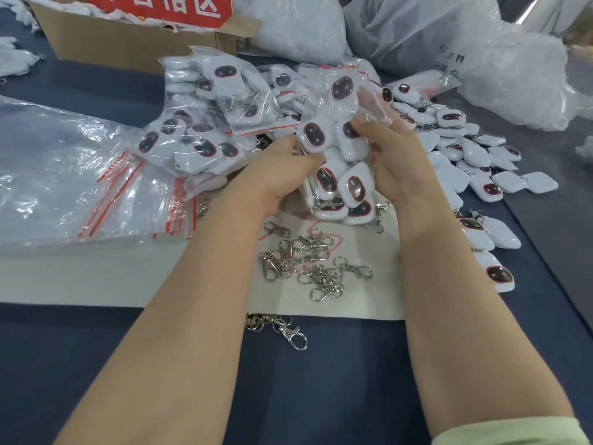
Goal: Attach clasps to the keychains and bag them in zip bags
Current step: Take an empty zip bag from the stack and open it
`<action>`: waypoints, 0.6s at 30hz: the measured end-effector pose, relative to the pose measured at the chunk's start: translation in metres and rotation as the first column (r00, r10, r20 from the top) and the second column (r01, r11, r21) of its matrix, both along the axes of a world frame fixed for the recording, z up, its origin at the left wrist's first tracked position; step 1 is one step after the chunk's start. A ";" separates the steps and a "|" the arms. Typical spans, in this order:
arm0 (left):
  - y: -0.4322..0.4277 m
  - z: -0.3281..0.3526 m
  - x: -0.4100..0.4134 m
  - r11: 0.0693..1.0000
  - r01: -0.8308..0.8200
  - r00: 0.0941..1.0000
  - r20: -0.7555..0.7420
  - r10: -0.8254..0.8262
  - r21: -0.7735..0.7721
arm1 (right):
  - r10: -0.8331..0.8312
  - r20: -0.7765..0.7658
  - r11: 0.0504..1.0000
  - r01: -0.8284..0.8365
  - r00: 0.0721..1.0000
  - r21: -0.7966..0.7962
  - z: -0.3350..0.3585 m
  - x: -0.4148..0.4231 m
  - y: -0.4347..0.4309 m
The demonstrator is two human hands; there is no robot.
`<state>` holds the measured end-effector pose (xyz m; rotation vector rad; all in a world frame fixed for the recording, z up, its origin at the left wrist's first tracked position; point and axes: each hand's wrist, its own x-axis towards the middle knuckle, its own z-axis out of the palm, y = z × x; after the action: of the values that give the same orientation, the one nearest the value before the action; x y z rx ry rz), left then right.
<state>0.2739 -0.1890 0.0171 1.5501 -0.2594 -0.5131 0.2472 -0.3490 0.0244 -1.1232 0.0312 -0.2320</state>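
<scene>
Both hands hold a clear zip bag [340, 149] stuffed with white keychains that have dark oval faces. My left hand [282, 168] grips its left side, and my right hand [394, 162] grips its right side, fingers curled into the plastic. The bag is lifted just above the table. Below it, a pile of loose silver clasps [308, 261] lies on a white sheet [128, 277]. One more clasp [290, 334] rests on the dark blue table surface nearer to me.
Filled zip bags [205, 123] are stacked at centre left. Empty zip bags [80, 175] lie flat at the left. Loose keychains [475, 162] spread to the right. A cardboard box [128, 43] and large plastic sacks [417, 30] stand behind.
</scene>
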 end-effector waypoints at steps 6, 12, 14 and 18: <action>-0.001 0.003 -0.003 0.994 0.099 0.992 -0.068 -0.102 -0.054 | -0.057 -0.020 0.998 0.058 0.998 0.022 -0.003 0.000 -0.001; 0.003 0.005 -0.004 0.966 0.179 0.981 0.047 -0.191 0.188 | -0.008 0.067 0.999 0.005 0.998 0.044 -0.003 -0.005 0.001; 0.002 0.004 -0.004 0.973 0.179 0.981 0.048 -0.187 0.143 | 0.001 0.070 0.998 -0.006 0.998 0.067 -0.003 -0.004 0.001; -0.005 0.001 -0.005 0.998 0.039 0.999 -0.023 -0.038 0.048 | -0.023 0.021 0.996 0.022 1.000 0.082 -0.006 0.000 0.002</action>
<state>0.2692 -0.1935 0.0181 1.5883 -0.2619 -0.5696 0.2475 -0.3471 0.0180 -1.0396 0.0338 -0.2607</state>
